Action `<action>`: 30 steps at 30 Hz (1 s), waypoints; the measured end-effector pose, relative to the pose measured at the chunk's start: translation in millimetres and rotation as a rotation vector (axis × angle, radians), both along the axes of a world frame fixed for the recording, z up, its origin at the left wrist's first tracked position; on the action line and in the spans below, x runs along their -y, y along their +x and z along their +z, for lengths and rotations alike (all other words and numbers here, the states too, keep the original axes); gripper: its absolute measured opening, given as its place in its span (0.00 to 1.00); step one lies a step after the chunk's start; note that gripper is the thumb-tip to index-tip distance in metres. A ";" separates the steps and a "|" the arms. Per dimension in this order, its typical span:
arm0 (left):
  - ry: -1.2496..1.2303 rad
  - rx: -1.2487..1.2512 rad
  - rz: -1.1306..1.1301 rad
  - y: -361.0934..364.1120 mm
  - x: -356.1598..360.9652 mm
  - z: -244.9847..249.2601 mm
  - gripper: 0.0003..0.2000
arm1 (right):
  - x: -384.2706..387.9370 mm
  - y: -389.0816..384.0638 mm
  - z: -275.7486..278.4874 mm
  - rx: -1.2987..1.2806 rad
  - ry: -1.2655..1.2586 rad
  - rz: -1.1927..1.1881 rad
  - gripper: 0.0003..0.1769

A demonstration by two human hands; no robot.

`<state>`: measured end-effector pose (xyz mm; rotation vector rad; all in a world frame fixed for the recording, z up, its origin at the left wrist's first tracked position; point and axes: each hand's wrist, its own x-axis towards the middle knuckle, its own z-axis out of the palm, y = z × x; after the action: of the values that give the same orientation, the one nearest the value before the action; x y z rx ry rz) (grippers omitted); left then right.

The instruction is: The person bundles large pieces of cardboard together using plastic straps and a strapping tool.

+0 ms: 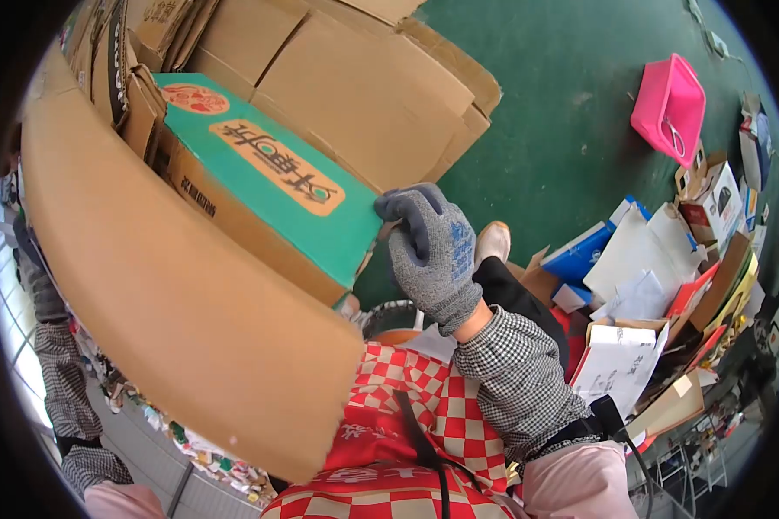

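Observation:
My right hand (428, 251), in a grey knit glove, is curled with its fingertips at the near right corner of a green and brown cardboard box (294, 203). The box has an orange printed label on top and lies on its side. A large plain brown cardboard piece (182, 294) rises in front of it, close to the camera, and covers part of the view. At the far left, my left hand (41, 281) shows only as a dark gloved part beyond this cardboard. Its fingers are hidden, so its grip cannot be seen.
Flattened brown cardboard (363, 95) is stacked behind the box. A pink plastic basket (671, 108) stands on the green floor (528, 112), with scissors-like handles inside. Waste paper and opened cartons (649, 268) are heaped at right. Mixed scraps (216, 458) lie at lower left.

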<state>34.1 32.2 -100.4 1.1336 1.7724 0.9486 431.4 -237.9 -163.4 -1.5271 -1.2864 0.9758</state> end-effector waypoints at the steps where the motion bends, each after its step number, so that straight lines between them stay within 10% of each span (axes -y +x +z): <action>1: 0.000 -0.007 0.007 0.6 5.2 3.8 0.08 | 8.7 -2.9 4.1 -0.072 -0.103 -0.037 0.08; 10: 0.258 -0.066 0.167 -53.6 62.8 125.6 0.07 | 98.0 -51.5 11.0 0.051 -0.131 0.406 0.23; 15: 0.115 0.367 0.290 -83.4 58.7 97.7 0.07 | 114.8 -74.8 32.6 -0.303 -0.512 0.527 0.14; 22: -0.055 0.333 0.554 -69.2 48.6 89.3 0.10 | 113.2 -60.5 109.2 -0.058 -0.608 0.640 0.13; 30: -0.041 0.419 0.332 -51.1 53.0 88.9 0.17 | 89.0 -74.8 109.8 0.290 -0.166 0.895 0.13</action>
<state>-17.0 -20.8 -11.5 0.5652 1.6431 1.2367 356.6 -326.9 -53.6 -1.2204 -2.2325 1.4637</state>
